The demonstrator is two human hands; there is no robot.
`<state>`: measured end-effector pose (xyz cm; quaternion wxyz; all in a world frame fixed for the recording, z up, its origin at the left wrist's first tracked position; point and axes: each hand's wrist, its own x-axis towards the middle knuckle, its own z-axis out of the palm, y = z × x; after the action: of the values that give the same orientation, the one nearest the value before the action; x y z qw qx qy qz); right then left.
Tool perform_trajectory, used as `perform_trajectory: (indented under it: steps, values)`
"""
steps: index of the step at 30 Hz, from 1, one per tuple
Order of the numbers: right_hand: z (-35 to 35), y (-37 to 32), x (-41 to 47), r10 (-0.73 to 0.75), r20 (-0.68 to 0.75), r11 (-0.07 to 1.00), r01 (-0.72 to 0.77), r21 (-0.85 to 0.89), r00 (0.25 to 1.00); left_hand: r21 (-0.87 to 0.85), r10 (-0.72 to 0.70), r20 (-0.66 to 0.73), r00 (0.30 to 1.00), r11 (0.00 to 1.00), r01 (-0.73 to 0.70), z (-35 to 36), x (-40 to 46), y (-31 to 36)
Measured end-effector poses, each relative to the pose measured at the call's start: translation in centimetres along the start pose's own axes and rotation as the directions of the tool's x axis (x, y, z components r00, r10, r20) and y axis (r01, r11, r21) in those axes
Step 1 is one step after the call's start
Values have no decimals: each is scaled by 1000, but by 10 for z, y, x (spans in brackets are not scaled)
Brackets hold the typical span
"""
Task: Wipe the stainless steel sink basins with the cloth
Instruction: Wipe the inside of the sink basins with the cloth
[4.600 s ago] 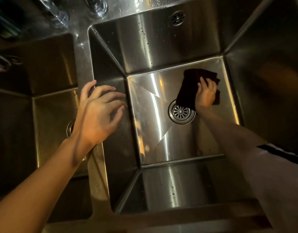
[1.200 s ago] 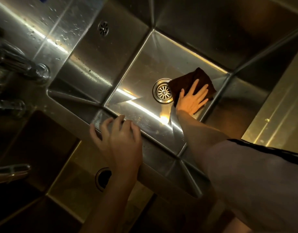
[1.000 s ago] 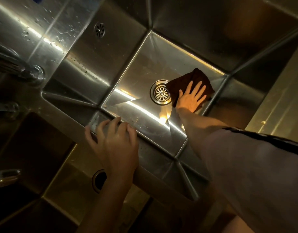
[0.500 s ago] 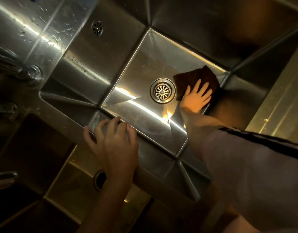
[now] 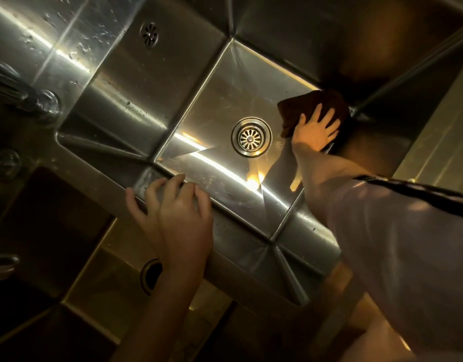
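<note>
The cloth lies in the basin corner, right of the drain.

Right hand presses the dark cloth flat into the basin corner; left hand rests on the divider.

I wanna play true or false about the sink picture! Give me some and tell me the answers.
1. The right hand presses a dark cloth on the basin floor. True.
2. The cloth covers the drain. False: it lies beside the drain, near the basin's corner.
3. The left hand rests on the divider between two basins. True.
4. The left hand holds a sponge. False: it holds nothing.
5. Water fills the basin. False: its floor shows bare and shiny.
</note>
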<state>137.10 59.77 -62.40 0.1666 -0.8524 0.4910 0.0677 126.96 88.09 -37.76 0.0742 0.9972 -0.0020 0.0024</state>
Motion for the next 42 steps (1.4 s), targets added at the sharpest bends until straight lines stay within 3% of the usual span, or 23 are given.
perform_trajectory:
  steps: [5,10,18,27,29,32,35,38,42]
  values:
    - [38,21,-85,-26,-73,999,28,17,997,-4,-11,29,1000,1000,11,-2,0,2]
    - [54,31,-162,-30,40,997,27,71,999,-10,-11,37,999,1000,12,-2,-1,1]
    - [45,13,-113,3,-29,1000,-3,8,1000,-8,0,6,1000,1000,0,1,-1,0]
    - [30,14,-186,46,181,999,-47,3,983,-26,2,-15,1000,1000,-3,2,0,1]
    - [26,12,-197,60,310,998,-52,-34,949,-19,0,-22,1000,1000,-1,1,-1,1]
    - [13,8,-192,63,370,997,-39,-71,927,-36,1,-53,999,999,-2,2,0,0]
    - [0,0,-185,39,413,988,25,-149,910,-41,7,-94,996,999,-10,3,-1,0]
    - [-14,-9,-183,-86,465,960,197,-197,881,-45,2,-102,995,999,-6,2,1,-1]
    - [-27,-22,-169,-304,599,831,513,-214,741,-93,-30,-111,993,995,20,-3,2,0]
